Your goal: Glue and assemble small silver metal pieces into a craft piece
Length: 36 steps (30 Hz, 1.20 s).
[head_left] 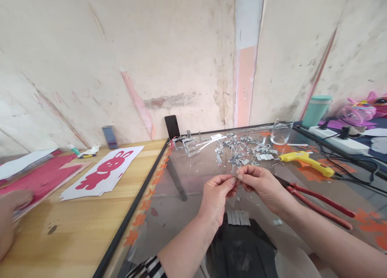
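My left hand [218, 193] and my right hand [260, 185] meet above the glass table, thumbs and fingertips pinched together. Whatever lies between the fingertips is too small and hidden to name. Just below the hands, a row of several flat silvery metal strips [238, 218] rests at the top of a black sheet [242, 249]. Behind the fingers spreads a heap of small silver metal pieces [238, 147]. Pliers with red handles [320, 201] lie beside my right forearm, their jaws partly hidden by it.
A yellow glue gun [308, 160], a drinking glass [281, 132], a white power strip [340, 140] and a teal cup [317, 110] stand to the right. A phone [172, 127] leans on the wall. Leftward, a co-worker's hand [15, 201] touches red paper [45, 175] near a rabbit cutout [105, 171].
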### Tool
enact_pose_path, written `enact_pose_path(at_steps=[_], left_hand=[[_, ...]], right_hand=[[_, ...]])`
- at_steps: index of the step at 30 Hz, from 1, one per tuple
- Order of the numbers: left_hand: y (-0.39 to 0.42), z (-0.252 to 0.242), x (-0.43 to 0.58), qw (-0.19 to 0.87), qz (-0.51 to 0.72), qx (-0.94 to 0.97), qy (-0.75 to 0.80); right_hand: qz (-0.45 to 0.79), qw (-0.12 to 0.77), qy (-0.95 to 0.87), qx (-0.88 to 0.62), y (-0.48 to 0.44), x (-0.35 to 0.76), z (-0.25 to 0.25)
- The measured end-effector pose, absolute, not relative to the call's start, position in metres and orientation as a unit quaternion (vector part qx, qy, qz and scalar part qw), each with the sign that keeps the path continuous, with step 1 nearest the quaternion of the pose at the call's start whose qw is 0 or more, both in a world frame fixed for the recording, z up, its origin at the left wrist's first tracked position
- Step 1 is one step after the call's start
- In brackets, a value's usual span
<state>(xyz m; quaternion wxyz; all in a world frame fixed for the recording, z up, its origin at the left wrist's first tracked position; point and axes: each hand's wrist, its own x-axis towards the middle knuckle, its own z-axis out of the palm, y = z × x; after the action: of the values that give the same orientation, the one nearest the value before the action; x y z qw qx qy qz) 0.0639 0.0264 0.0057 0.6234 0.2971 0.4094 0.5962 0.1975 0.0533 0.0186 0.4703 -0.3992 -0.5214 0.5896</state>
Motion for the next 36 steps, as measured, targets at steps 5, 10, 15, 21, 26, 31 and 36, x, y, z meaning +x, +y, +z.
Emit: enact_pose_path(at_steps=[5, 10, 15, 21, 26, 31, 36], left_hand=[[0.026, 0.005, 0.063, 0.629, 0.598, 0.296, 0.4], [0.027, 0.007, 0.063, 0.643, 0.604, 0.275, 0.383], [0.026, 0.01, 0.063, 0.656, 0.61, 0.251, 0.366], [0.025, 0.007, 0.065, 0.638, 0.613, 0.279, 0.373], [0.023, 0.005, 0.067, 0.627, 0.613, 0.29, 0.383], [0.023, 0.007, 0.065, 0.642, 0.605, 0.283, 0.377], [0.027, 0.009, 0.057, 0.65, 0.578, 0.287, 0.401]], right_hand=[[0.59, 0.463, -0.532, -0.395, 0.052, 0.197, 0.017], [0.595, 0.476, -0.523, -0.382, 0.053, 0.199, 0.017], [0.597, 0.483, -0.521, -0.374, 0.052, 0.199, 0.018], [0.574, 0.504, -0.508, -0.398, 0.047, 0.193, 0.022], [0.54, 0.526, -0.517, -0.406, 0.041, 0.187, 0.026], [0.477, 0.523, -0.565, -0.424, 0.044, 0.193, 0.026], [0.354, 0.472, -0.66, -0.465, 0.05, 0.213, 0.031]])
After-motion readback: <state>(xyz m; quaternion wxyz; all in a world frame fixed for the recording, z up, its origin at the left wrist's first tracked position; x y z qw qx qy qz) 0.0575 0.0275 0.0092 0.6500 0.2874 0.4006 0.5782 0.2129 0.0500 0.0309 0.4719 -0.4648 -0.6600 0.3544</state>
